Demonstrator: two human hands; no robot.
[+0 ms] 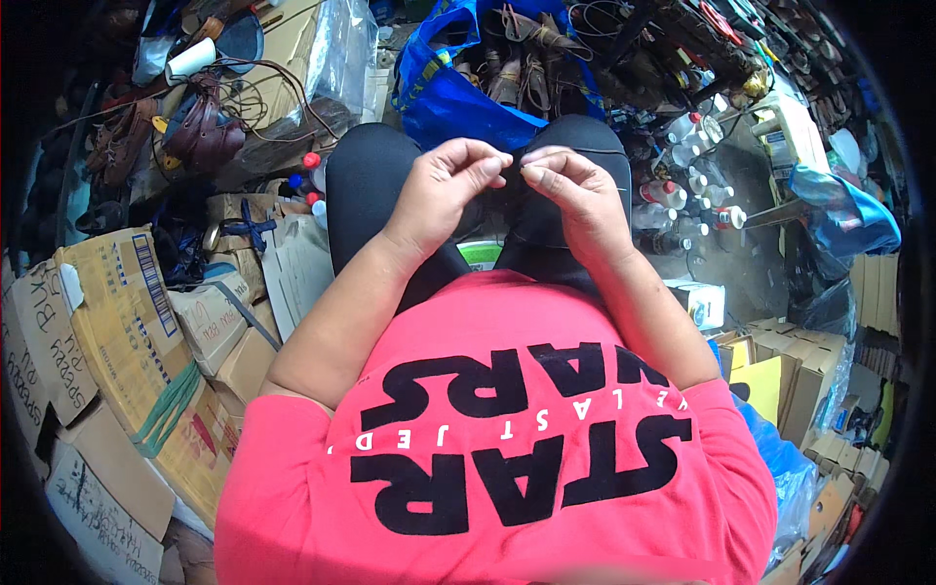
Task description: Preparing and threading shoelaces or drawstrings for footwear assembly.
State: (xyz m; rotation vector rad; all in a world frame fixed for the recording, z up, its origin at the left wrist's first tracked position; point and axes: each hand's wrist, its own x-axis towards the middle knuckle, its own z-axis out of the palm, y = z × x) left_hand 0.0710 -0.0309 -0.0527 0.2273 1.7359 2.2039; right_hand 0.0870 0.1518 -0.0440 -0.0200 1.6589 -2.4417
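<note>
Both hands are raised close together over my black-clad knees, fingertips almost meeting. The thumb and forefinger of my left hand are pinched together. My right hand is pinched in the same way, with a small gap between it and the left. Whatever the fingertips hold, if anything, is too small to make out. A thin dark cord lies across my right knee, close to the right hand. Just beyond my knees sits a blue bag with brown shoe parts and strings in it.
On the left stand cardboard boxes and a bench with a brown leather shoe upper and loose cords. Several plastic bottles are grouped on the floor to the right. More cartons and a blue plastic bag lie farther right.
</note>
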